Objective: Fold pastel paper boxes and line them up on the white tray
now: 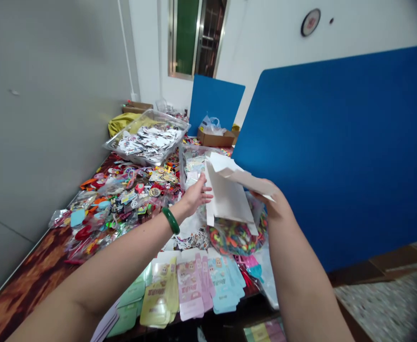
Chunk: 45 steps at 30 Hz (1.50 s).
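A white cardboard box [230, 197], its flaps unfolded, is held up over the crowded table. My right hand [270, 192] grips it by the right-hand edge, fingers partly hidden behind the card. Beside the box's left edge, my left hand [197, 194] has its fingers stretched out and apart, with nothing in them; a green bangle [171, 220] circles that wrist. Below the box sits a clear bag of small colourful pieces [235, 240]. Flat printed packs in yellow [158, 294], pink [190, 289] and blue [224, 285] lie in fanned stacks at the table's front edge.
Small wrapped trinkets [123, 199] cover the left of the table. Behind them stands a clear tray [147, 142] of white cut-outs. A cardboard carton [215, 138] holds a plastic bag at the back. A large blue panel [354, 152] rises along the right side.
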Each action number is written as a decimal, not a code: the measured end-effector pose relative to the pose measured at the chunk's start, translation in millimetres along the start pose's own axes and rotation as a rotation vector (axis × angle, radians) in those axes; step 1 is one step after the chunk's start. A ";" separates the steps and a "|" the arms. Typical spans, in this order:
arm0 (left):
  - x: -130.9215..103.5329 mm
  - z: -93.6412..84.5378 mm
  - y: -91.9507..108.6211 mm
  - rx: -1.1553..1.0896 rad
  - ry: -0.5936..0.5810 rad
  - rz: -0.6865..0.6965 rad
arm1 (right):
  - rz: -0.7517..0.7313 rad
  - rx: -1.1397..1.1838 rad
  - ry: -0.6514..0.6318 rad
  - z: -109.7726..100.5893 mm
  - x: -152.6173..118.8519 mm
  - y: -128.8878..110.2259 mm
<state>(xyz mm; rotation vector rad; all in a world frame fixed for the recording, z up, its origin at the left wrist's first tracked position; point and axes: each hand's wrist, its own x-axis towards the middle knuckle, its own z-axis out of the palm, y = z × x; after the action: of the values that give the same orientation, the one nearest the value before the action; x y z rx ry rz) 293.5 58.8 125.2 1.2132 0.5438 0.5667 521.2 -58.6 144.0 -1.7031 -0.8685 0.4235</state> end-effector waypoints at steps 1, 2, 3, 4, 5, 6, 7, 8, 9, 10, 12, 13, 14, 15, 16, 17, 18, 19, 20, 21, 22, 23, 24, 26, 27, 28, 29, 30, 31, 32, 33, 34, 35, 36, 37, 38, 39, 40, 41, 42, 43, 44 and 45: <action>-1.0 -1.7 5.8 -0.119 -0.011 -0.054 | 0.021 0.008 -0.038 1.7 -8.0 -8.0; -2.2 -4.6 11.7 -0.239 -0.033 -0.082 | 0.050 0.027 -0.079 5.4 -17.7 -16.4; -3.4 -8.9 18.0 -0.345 -0.064 -0.081 | 0.082 0.060 -0.122 11.0 -29.7 -24.6; -4.7 -15.1 24.8 -0.419 -0.098 -0.053 | 0.113 0.113 -0.165 18.2 -44.0 -32.1; -6.2 -23.4 32.2 -0.469 -0.128 -0.017 | 0.148 0.183 -0.220 26.4 -60.6 -38.4; -8.3 -33.9 40.3 -0.492 -0.146 0.009 | 0.178 0.252 -0.264 35.1 -78.7 -43.1; -11.1 -46.5 48.8 -0.491 -0.148 0.022 | 0.197 0.314 -0.311 43.6 -97.5 -46.2; -15.0 -60.7 57.6 -0.473 -0.137 0.027 | 0.207 0.345 -0.334 51.3 -116.1 -47.8; -20.0 -75.9 66.3 -0.445 -0.115 0.029 | 0.222 0.348 -0.379 57.9 -133.5 -48.4; -26.4 -91.1 74.6 -0.417 -0.089 0.035 | 0.235 0.342 -0.449 63.4 -148.9 -48.4; -43.0 -118.0 88.2 -0.373 -0.038 0.068 | 0.247 0.322 -0.605 72.2 -171.7 -48.5; -53.0 -128.1 92.9 -0.356 -0.014 0.092 | 0.239 0.317 -0.664 76.4 -178.7 -49.7; -64.0 -135.3 96.0 -0.335 0.006 0.112 | 0.217 0.316 -0.686 80.9 -183.1 -52.2; -76.0 -139.7 97.7 -0.315 0.022 0.122 | 0.181 0.320 -0.661 86.2 -185.2 -56.1; -88.7 -141.4 98.0 -0.286 0.026 0.129 | 0.134 0.333 -0.601 92.4 -185.5 -61.5; -102.1 -140.9 97.3 -0.242 0.021 0.130 | 0.076 0.354 -0.513 99.5 -184.8 -68.1; -115.9 -138.9 95.7 -0.186 0.009 0.127 | 0.010 0.378 -0.416 107.4 -183.5 -75.3; -129.7 -136.3 93.3 -0.126 -0.003 0.124 | -0.060 0.403 -0.315 116.1 -182.3 -82.3; -143.2 -133.9 90.2 -0.070 -0.012 0.124 | -0.130 0.420 -0.229 125.3 -181.6 -88.3; -156.0 -132.4 86.2 -0.024 -0.012 0.130 | -0.193 0.427 -0.164 134.9 -181.8 -92.4; -167.8 -132.6 81.4 0.008 0.001 0.134 | -0.241 0.427 -0.121 144.9 -183.1 -94.0; -178.3 -134.6 75.5 0.021 0.026 0.133 | -0.269 0.426 -0.102 155.0 -185.4 -93.0; -187.5 -138.7 68.8 0.026 0.056 0.129 | -0.276 0.428 -0.100 165.0 -188.7 -89.3; -201.8 -151.8 53.4 0.023 0.122 0.103 | -0.259 0.432 -0.115 183.8 -196.7 -76.9; -207.2 -159.7 45.6 0.013 0.155 0.089 | -0.265 0.423 -0.125 192.1 -200.5 -69.9; -211.8 -167.7 38.2 0.001 0.182 0.079 | -0.290 0.401 -0.141 199.6 -203.8 -63.6; -215.8 -174.9 31.8 -0.009 0.202 0.077 | -0.329 0.366 -0.167 206.3 -206.2 -58.9; -219.4 -180.9 26.6 -0.016 0.216 0.079 | -0.373 0.324 -0.203 212.2 -207.6 -56.0; -222.8 -185.3 22.8 -0.018 0.223 0.083 | -0.411 0.281 -0.249 217.5 -208.1 -55.2; -226.0 -187.9 20.1 -0.014 0.226 0.091 | -0.436 0.243 -0.300 222.5 -207.9 -56.1; -229.1 -188.9 18.3 -0.005 0.230 0.101 | -0.447 0.216 -0.343 227.2 -207.0 -58.2; -232.1 -188.6 17.0 0.007 0.242 0.115 | -0.444 0.203 -0.370 231.7 -205.7 -60.9; -235.0 -187.5 15.7 0.021 0.262 0.132 | -0.434 0.201 -0.378 235.9 -204.3 -63.4; -237.5 -186.2 14.0 0.035 0.287 0.153 | -0.419 0.206 -0.369 239.8 -202.7 -65.2; -239.8 -185.1 11.7 0.050 0.314 0.177 | -0.401 0.213 -0.349 243.4 -201.2 -65.8; -241.6 -184.8 8.5 0.066 0.342 0.207 | -0.381 0.223 -0.326 246.3 -199.8 -65.0; -243.1 -185.3 4.4 0.081 0.370 0.239 | -0.362 0.237 -0.304 248.7 -198.6 -63.0; -244.3 -186.7 -0.4 0.097 0.398 0.273 | -0.343 0.250 -0.292 250.4 -197.5 -60.0; -245.3 -188.9 -5.8 0.113 0.426 0.302 | -0.324 0.265 -0.289 251.7 -196.6 -56.4; -246.2 -191.4 -11.5 0.130 0.455 0.326 | -0.304 0.283 -0.294 252.6 -195.7 -52.4; -247.2 -193.9 -17.2 0.147 0.486 0.345 | -0.283 0.303 -0.302 253.3 -195.0 -48.6; -248.4 -196.0 -22.7 0.164 0.516 0.360 | -0.264 0.320 -0.309 253.9 -194.4 -45.1; -249.8 -197.4 -27.8 0.185 0.545 0.376 | -0.249 0.331 -0.314 254.7 -193.9 -42.1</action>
<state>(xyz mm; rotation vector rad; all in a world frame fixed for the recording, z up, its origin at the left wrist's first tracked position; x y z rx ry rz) -19.1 24.7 68.4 1.3473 0.8454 1.2066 207.8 -24.5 74.3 -1.2253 -1.1524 0.6365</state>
